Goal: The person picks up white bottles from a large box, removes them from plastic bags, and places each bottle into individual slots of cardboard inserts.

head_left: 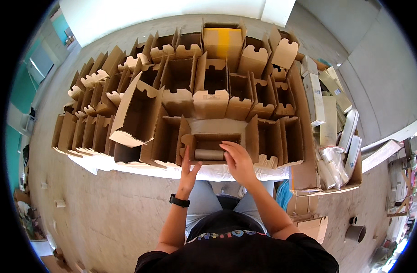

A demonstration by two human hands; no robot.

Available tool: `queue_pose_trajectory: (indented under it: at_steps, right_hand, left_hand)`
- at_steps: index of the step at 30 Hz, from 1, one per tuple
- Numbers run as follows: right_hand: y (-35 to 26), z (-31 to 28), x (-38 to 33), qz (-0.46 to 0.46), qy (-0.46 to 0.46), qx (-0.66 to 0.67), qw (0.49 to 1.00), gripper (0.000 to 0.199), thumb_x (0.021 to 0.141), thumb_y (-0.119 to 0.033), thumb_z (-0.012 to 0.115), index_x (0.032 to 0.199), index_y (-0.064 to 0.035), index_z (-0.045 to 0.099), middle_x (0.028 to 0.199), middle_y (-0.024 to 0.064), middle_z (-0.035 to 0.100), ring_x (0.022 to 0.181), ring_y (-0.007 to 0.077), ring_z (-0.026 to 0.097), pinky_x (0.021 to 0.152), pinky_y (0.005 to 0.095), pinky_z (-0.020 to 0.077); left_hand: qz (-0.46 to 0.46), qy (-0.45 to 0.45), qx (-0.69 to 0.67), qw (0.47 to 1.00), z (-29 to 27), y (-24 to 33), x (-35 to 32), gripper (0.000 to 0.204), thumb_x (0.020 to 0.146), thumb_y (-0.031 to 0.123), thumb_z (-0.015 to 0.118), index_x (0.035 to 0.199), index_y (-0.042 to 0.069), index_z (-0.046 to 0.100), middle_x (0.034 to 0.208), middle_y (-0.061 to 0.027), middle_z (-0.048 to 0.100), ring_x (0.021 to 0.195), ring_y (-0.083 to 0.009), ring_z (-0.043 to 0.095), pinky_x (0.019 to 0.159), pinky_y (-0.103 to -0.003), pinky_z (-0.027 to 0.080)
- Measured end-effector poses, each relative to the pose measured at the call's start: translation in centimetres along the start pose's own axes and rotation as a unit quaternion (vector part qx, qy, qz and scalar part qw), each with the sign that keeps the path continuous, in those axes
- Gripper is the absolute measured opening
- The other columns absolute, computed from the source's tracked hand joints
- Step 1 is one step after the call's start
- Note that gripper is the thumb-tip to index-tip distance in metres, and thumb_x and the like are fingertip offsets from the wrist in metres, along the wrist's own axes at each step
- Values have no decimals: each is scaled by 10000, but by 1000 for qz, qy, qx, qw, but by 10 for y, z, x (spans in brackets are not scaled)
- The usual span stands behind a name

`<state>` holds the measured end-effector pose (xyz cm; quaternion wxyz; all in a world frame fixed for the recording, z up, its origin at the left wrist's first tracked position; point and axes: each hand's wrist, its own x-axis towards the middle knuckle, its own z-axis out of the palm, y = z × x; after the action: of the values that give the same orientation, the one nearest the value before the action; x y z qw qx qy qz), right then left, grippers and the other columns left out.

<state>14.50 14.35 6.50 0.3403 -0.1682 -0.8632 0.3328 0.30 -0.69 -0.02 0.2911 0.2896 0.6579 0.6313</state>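
A small brown cardboard box [233, 139] lies lengthwise at the table's near edge, its open top facing up. Inside it rests a short grey-brown cardboard tube [207, 154]. My left hand [188, 175] lies against the box's left end, fingers extended and thumb spread along the front side. My right hand [239, 163] reaches in from the right with bent fingers around the tube's right end; part of its grip is hidden. Upright open cardboard boxes stand close on either side, including a narrow box [268, 141] on the right and another box [166, 136] on the left.
Several rows of open cardboard boxes fill the table. A larger box [136, 111] leans over others at left; a yellow-taped box [216, 43] stands at the back. On the right, a big carton [304, 179] holds long white boxes and plastic-wrapped items. A grey bucket [355, 234] stands on the floor.
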Motion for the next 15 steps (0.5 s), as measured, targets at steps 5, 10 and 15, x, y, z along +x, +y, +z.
queue_pose_trajectory:
  at_steps: [5,10,15]
  right_hand:
    - [8,4,-52,124,179,76,973,324,932,25,500,1252,-17,528,1309,157,532,1173,294,533,961,353,437]
    - [15,21,-73,164,236,241,927,380,991,-25,427,1370,8,416,1459,131,399,1341,235,378,1119,346,283]
    - [61,30,-74,253,142,264,920,452,1042,-179,371,1466,-33,322,1510,105,331,1390,216,306,1150,340,217]
  left_hand:
    - [-13,-5,-9,1000,1,-3,-3,759,909,185,613,1536,99,195,1558,-151,253,1437,-269,223,1153,-394,171]
    - [-12,-8,-17,1000,2,0,-4,757,911,190,611,1537,102,193,1567,-147,230,1450,-264,188,1164,-391,142]
    - [-15,-12,-29,999,3,6,-7,749,915,179,602,1534,87,191,1574,-140,216,1456,-260,171,1167,-391,130]
